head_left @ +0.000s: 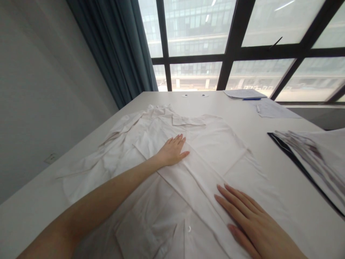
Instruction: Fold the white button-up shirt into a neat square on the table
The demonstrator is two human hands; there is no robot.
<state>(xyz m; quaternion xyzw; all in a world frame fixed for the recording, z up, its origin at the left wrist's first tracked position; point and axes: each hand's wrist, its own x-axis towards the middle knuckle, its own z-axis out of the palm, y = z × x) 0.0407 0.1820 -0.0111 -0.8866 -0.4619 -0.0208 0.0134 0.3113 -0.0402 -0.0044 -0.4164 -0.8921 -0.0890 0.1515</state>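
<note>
White shirt (183,180) cut off at bottom; left hand (171,151), right hand (249,216) flat atop, empty.

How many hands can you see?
2: the left hand is on the white shirt, just below its collar; the right hand is nearer, at the lower right.

The only view comes from a camera on the person's head, above the near side of the table (234,109), facing forward and down along it toward the window (199,34). It sits close to the right hand (249,216), large at the lower edge, and farther from the left hand (172,150) near mid-view. The angle is wide, with the curtain (115,39) slanting at upper left.
</note>
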